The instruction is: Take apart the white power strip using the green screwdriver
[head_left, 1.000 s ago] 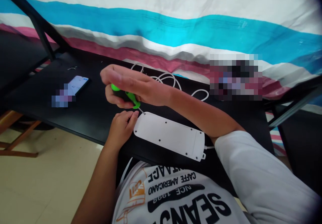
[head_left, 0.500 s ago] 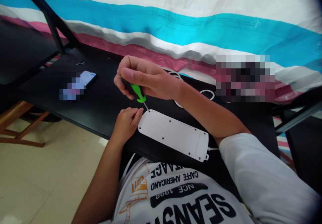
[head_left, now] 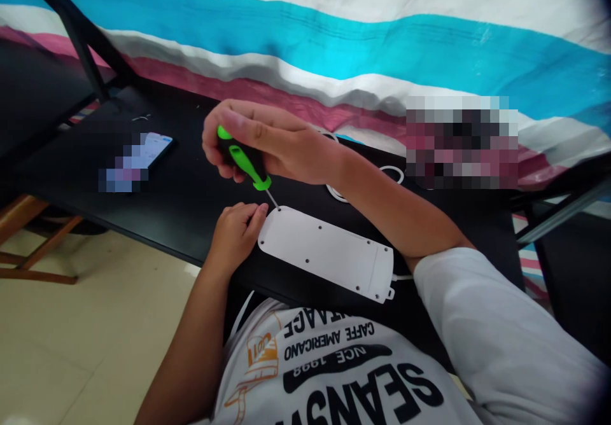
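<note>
A white power strip casing (head_left: 329, 250) lies on the black table, with several screw holes showing on its upper face. My right hand (head_left: 267, 135) is wrapped round the green and black handle of a screwdriver (head_left: 242, 161). The metal shaft slants down to the hole at the casing's upper left corner, and its tip meets that hole. My left hand (head_left: 238, 234) rests at the casing's left end, fingers curled together and thumb beside the edge. Whether anything is between those fingers is hidden.
On the left of the black table (head_left: 186, 186) lies a phone (head_left: 160, 147), partly blurred out. White cable (head_left: 392, 174) loops behind my right forearm. A pixelated patch covers the back right. Striped sheeting (head_left: 305, 30) hangs behind, and a wooden chair (head_left: 28, 221) stands at the left.
My right hand's grip on the screwdriver has shifted, showing more of the green handle end. The tip remains at the same corner hole. The whole view has shifted slightly.
</note>
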`<state>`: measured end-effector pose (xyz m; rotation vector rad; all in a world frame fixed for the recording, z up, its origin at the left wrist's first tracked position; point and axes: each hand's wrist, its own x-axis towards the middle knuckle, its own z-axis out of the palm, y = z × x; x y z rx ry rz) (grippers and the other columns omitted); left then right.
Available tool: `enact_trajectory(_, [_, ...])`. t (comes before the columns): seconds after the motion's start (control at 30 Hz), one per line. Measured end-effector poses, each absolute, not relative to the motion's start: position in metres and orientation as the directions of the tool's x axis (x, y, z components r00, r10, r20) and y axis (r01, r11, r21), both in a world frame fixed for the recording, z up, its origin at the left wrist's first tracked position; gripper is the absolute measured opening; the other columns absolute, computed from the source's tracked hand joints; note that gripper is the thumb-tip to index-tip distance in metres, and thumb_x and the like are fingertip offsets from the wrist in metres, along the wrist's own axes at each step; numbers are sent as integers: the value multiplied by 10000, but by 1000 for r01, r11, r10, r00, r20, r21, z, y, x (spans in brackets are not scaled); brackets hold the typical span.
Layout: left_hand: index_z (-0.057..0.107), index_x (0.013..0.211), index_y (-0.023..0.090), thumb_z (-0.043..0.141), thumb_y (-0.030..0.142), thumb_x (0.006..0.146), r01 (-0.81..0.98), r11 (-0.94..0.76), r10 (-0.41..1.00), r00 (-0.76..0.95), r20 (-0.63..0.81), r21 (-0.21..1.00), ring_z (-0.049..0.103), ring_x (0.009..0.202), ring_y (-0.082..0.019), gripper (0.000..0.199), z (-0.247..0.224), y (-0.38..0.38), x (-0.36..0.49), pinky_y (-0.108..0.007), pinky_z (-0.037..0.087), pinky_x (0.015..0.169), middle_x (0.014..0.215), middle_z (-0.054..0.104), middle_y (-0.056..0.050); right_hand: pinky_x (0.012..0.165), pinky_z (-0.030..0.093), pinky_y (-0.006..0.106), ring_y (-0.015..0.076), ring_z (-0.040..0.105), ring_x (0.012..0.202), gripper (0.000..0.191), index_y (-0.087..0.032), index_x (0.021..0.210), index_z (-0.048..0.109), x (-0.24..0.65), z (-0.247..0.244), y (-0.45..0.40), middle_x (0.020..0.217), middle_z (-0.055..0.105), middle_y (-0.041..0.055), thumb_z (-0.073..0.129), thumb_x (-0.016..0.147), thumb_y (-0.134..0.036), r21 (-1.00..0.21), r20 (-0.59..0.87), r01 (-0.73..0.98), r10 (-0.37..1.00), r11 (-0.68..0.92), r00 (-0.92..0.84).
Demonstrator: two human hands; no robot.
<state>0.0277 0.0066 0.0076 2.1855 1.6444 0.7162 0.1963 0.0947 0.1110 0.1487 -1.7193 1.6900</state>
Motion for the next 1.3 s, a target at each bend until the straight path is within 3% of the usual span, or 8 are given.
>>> enact_trajectory(0.1, [463,628,209,463,373,1031,800,-284,958,213,192,528,458,614,-162,435,8,7,28,-338,299,663,598,460,16,702,402,112,-3,514,716,336,-116,1031,437,196,113,93,861,463,-44,166,1094,-304,-853,515,-501,399,147,-759])
enact_trajectory(0.3, [465,629,209,460,374,1032,805,-282,958,210,194,522,452,607,-162,437,8,7,28,-338,291,652,591,455,17,696,348,99,-23,507,750,124,-163,1051,357,195,108,94,935,445,-45,305,1070,-274,-818,575,-528,377,229,-727])
enact_trajectory(0.5, [475,635,212,454,377,1030,809,-294,954,217,206,510,462,616,-167,429,6,7,26,-336,301,660,597,458,15,705,410,143,27,517,770,340,-104,1055,462,195,112,91,929,469,-14,214,1089,-334,-855,513,-491,404,166,-758])
enact_trajectory(0.73, [460,626,214,455,376,1025,818,-288,956,215,199,498,462,610,-170,430,8,8,28,-336,304,659,595,462,13,654,313,80,-34,456,693,113,-162,1062,367,190,104,88,898,413,-56,301,1083,-251,-804,588,-557,412,207,-696])
enact_trajectory(0.87, [491,644,214,453,377,1029,816,-292,955,218,203,499,471,613,-170,420,7,7,27,-336,304,655,602,470,12,724,381,106,-1,499,806,291,-106,1101,423,193,108,89,966,446,-15,204,1092,-297,-850,525,-498,354,173,-774])
enact_trajectory(0.97, [476,638,214,449,373,1029,813,-297,953,219,208,501,462,608,-170,423,7,7,27,-338,306,658,601,459,12,703,345,117,-2,423,733,369,-95,1156,409,194,110,86,931,389,-29,128,1091,-326,-858,512,-486,346,166,-786])
enact_trajectory(1.13, [466,626,215,449,379,1021,810,-283,958,209,197,514,459,606,-171,429,11,7,29,-341,311,665,594,459,10,671,280,109,-11,381,727,124,-200,1152,289,191,99,88,976,346,-41,291,1083,-303,-813,580,-548,365,198,-728])
enact_trajectory(1.3, [468,626,215,445,386,1015,810,-264,964,199,178,523,458,606,-171,426,11,7,30,-342,310,667,601,466,8,758,395,102,0,508,916,304,-55,1185,459,193,105,90,1115,447,28,235,1078,-231,-827,551,-553,338,100,-763])
